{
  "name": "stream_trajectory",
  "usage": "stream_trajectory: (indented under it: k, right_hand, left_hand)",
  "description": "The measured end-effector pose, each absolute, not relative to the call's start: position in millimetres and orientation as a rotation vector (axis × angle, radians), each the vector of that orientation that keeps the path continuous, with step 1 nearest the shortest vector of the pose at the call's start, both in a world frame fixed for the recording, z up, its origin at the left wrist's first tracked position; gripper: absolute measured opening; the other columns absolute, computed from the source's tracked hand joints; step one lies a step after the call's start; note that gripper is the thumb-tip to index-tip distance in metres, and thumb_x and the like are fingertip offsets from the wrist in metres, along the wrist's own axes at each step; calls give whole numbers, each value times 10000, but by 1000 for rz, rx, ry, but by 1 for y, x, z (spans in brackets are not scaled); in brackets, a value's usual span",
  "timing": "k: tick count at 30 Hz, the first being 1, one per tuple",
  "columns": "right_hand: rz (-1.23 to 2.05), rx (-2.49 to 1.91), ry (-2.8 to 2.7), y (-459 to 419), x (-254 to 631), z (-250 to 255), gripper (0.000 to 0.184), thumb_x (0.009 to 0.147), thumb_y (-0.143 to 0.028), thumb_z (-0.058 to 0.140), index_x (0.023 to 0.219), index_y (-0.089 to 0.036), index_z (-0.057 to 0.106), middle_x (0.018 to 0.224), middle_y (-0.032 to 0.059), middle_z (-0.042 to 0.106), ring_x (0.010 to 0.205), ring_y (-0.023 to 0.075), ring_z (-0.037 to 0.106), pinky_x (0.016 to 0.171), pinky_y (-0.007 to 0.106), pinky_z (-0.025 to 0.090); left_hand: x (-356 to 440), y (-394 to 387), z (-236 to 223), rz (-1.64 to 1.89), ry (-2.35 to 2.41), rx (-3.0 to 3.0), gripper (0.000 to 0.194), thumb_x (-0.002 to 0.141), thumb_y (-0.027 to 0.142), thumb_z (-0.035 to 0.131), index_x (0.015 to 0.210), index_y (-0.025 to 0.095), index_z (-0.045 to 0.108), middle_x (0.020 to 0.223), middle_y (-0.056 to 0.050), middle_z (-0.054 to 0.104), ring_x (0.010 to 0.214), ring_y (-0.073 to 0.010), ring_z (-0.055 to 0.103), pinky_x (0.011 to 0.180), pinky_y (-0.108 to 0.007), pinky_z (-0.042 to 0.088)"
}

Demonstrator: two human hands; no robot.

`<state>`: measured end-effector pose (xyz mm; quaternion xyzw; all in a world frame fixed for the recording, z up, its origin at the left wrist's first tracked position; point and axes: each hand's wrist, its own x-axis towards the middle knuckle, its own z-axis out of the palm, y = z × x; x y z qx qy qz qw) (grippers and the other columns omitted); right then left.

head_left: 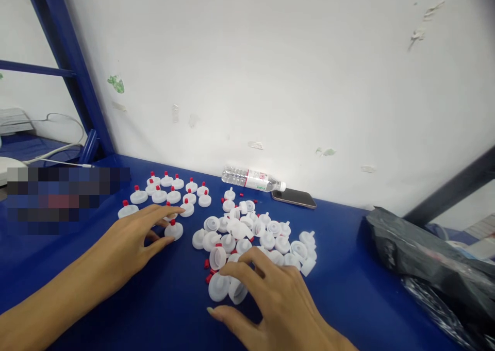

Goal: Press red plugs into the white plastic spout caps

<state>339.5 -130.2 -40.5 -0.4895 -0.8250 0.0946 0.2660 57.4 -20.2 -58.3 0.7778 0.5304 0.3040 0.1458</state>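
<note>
My left hand (pixel 133 232) reaches in from the left, thumb and index finger apart. Beside its fingertips a white plastic cap with a red tip (pixel 174 231) stands upright on the table; the thumb lies along its near edge, and whether it presses is unclear. My right hand (pixel 274 294) is spread over the near side of a pile of white spouted caps (pixel 240 230). Its index fingertip is just above a white cap (pixel 218 287), the thumb lower and apart. Small red tips (pixel 207 264) lie at the pile's left edge.
Several red-tipped white caps (pixel 159 195) stand in loose rows at the left. Behind the pile a water bottle (pixel 257 179) lies against the wall, next to a phone (pixel 294 198). A dark plastic bag (pixel 417 253) sits at the right of the blue table (pixel 340 299).
</note>
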Motion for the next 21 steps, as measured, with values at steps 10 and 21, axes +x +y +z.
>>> stream_trajectory:
  k: [10,21]
  right_hand:
    - [153,-1234,-2322,-128,341,-43,207,1048,-308,557,1171,-271,719,949,49,713,673,187,711,516,289,415]
    - [399,-808,-2191,-130,344,-46,120,1039,-378,646,1039,-260,668,1015,-15,785,798,110,768,622,209,494]
  left_hand:
    - [105,-75,-24,918,1273,2523,239,939,400,552,842,292,742,785,40,729,662,-140,700,633,-209,552]
    - [117,-74,-43,442,1344,2359,365,950,354,434,962,297,794,983,-19,787,884,-210,758,818,-323,599]
